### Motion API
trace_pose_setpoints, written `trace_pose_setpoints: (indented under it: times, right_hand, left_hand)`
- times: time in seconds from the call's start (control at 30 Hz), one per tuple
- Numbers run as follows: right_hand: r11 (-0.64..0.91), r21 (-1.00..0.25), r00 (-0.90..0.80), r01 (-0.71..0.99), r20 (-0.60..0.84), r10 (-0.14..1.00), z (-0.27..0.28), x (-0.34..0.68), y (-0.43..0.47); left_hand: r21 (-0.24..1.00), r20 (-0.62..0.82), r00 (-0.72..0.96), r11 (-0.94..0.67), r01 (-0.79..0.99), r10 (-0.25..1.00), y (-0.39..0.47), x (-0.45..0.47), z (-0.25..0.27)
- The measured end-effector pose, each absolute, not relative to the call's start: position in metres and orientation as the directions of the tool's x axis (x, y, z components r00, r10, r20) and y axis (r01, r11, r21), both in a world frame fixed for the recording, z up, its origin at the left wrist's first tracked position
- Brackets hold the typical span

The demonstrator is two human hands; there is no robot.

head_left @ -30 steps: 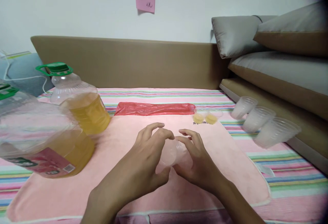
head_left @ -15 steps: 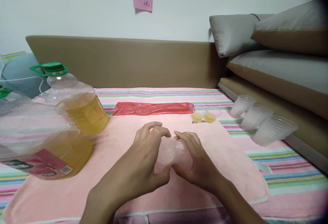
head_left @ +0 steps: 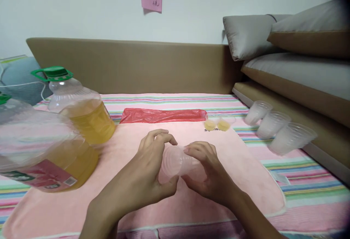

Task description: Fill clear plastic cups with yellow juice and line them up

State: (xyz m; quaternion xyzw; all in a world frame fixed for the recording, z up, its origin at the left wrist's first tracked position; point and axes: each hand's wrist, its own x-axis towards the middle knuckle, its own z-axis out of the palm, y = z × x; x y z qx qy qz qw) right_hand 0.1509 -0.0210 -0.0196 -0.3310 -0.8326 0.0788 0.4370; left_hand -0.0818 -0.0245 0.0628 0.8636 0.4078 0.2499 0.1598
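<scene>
Between two hands point(head_left: 150, 171): clear cupware point(head_left: 173, 161), count unclear | left: two bottles point(head_left: 93, 122)

In front of you, a mat point(head_left: 246, 169) lies on a sheet point(head_left: 308, 180). Over it, a cup or stack of cups point(head_left: 172, 161) sits between your left hand point(head_left: 150, 168) and right hand point(head_left: 206, 171). Two bottles point(head_left: 54, 159) stand left, one behind the other. Beyond your hands lies a bag point(head_left: 164, 116), two cups holding liquid point(head_left: 223, 125) at its right end. Rightward, a row of cups point(head_left: 273, 126) stands beside piled cushions point(head_left: 300, 69).
</scene>
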Motion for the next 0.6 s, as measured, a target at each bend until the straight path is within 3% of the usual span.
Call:
trace_pose_setpoints:
  times: [0.6]
  right_hand:
    - [0.8,-0.308,-0.457,0.514,0.691,0.56,-0.0213,0.1568,-0.0191]
  left_hand:
    - [0.515,0.279,0.537,-0.596,0.616,0.796,-0.0257,-0.0833,0.0646]
